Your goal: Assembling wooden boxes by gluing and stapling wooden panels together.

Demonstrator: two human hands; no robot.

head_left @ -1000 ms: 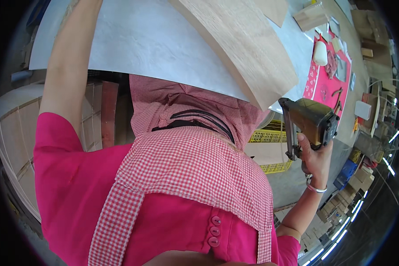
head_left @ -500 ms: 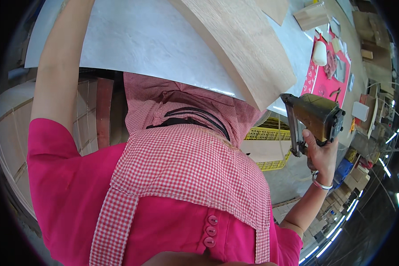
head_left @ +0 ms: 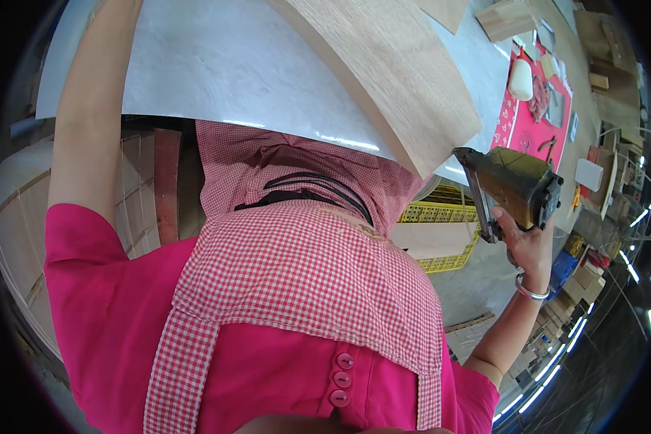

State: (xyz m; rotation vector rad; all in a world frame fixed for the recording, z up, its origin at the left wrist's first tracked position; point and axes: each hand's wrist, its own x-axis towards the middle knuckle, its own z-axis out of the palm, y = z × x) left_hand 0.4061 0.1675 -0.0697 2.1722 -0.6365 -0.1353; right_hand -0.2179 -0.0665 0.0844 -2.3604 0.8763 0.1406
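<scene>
Grey workbench [head_left: 217,65] ahead; right hand [head_left: 529,246] grips nail gun [head_left: 512,186], nose left toward curved plywood [head_left: 390,79]; left hand unseen.

A small white box [head_left: 588,173] stands on the bench at the right, beside the pink mat [head_left: 517,126]. Brown cardboard boxes [head_left: 568,293] are stacked lower right, near a blue one [head_left: 561,265].
</scene>
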